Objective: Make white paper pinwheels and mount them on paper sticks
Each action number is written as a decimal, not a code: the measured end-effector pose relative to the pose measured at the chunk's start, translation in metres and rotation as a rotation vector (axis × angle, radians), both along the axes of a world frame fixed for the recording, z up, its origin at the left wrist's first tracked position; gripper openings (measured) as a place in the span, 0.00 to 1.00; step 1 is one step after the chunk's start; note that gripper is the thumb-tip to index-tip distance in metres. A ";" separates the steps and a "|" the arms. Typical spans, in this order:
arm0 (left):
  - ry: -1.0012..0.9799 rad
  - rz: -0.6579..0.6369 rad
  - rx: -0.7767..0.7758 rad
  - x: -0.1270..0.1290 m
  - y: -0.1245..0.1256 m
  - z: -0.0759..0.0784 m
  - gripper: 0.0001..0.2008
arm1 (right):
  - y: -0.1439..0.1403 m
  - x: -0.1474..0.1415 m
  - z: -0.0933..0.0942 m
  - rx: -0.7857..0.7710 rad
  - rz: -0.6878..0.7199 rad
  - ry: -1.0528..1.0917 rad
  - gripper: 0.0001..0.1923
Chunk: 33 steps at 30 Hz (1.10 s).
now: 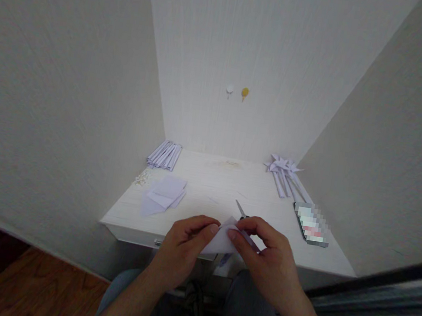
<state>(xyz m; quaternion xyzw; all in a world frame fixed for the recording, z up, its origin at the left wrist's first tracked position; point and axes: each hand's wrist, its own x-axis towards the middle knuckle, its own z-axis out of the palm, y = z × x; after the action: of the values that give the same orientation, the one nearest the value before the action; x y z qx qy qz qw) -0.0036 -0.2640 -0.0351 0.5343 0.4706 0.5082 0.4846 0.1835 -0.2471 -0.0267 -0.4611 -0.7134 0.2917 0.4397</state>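
Both my hands hold one small pale lilac piece of paper over the front edge of a white desk. My left hand pinches its left side between thumb and forefinger. My right hand grips its right side with the fingertips. Just behind my right hand a pair of scissors lies on the desk, blades pointing away, handles partly hidden by my fingers.
A loose stack of lilac paper sheets lies at the left, with folded paper strips behind it and small white bits beside it. Folded paper stars on sticks lie at the back right. A phone rests at the right. Walls close in on three sides.
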 end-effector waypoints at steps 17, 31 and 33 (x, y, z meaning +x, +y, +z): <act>0.005 0.002 -0.038 0.008 -0.008 0.007 0.08 | -0.002 -0.001 -0.005 -0.078 -0.038 0.191 0.09; 0.022 0.015 -0.041 0.005 -0.009 0.004 0.07 | -0.003 -0.001 0.007 -0.079 0.040 0.094 0.08; 0.050 0.002 -0.040 0.005 -0.010 0.006 0.08 | -0.002 -0.001 0.008 -0.087 0.055 0.094 0.07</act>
<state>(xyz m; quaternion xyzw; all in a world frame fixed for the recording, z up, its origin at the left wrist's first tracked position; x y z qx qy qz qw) 0.0010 -0.2739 -0.0292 0.5366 0.4931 0.4855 0.4829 0.1826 -0.2495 -0.0188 -0.4456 -0.6911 0.3558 0.4441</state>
